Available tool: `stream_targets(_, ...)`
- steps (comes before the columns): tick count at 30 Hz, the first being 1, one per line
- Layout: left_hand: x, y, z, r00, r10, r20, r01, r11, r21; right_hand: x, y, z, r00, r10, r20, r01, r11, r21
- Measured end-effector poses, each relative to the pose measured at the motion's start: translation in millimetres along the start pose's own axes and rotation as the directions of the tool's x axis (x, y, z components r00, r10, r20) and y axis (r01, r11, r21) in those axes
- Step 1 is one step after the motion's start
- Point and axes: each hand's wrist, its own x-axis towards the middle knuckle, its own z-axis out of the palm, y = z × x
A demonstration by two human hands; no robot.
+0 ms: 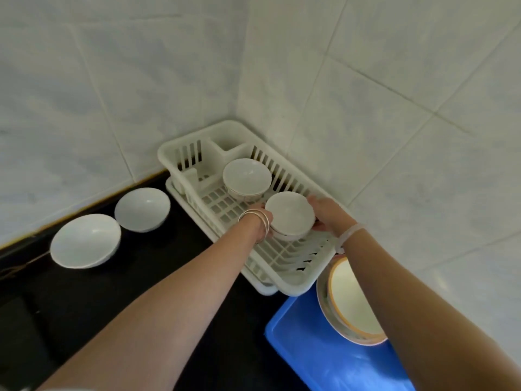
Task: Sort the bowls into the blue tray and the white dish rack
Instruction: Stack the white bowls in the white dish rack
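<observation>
White bowl (289,214) is held by left hand (261,221) and right hand (327,214) over the rack (180,153) (another bowl (246,176) inside). Blue tray (324,359) holds a stack (349,303).

Black countertop in a tiled corner

The black countertop (118,300) is dark and glossy and fills the lower left of the view. Behind it rises a wall of large pale marbled tiles (112,80) with thin grout lines. A second tiled wall (394,108) of the same kind stands along the countertop's right side, and the two meet in a corner above its far end. A thin yellowish strip (84,209) runs along the countertop's back edge, under the wall.
</observation>
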Motion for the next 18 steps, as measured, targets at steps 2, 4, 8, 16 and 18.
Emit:
stream_targets(2,7.7,0.0,3.1,1.000,-0.006,-0.018,0.006,1.000,0.025,5.4,2.9,-0.1,1.000,-0.002,0.004,0.002,0.999,-0.032)
stream_targets(4,12.8,0.0,5.5,1.000,-0.006,-0.019,0.008,0.998,0.068,11.0,6.7,-0.4,1.000,0.003,0.005,-0.003,0.998,-0.060)
stream_targets(8,20.7,-2.7,8.3,1.000,-0.004,0.001,0.004,0.993,0.115,17.5,8.4,-0.1,0.999,0.032,0.024,-0.030,0.996,-0.084)
stream_targets(16,25.1,-8.4,6.1,0.998,0.016,0.063,-0.022,0.995,0.097,22.7,10.2,3.9,0.996,0.090,-0.023,-0.091,0.993,-0.073)
stream_targets(18,24.6,-8.9,4.1,0.997,0.024,0.076,-0.030,0.996,0.079,23.3,10.5,4.9,0.994,0.099,-0.037,-0.100,0.994,-0.036)
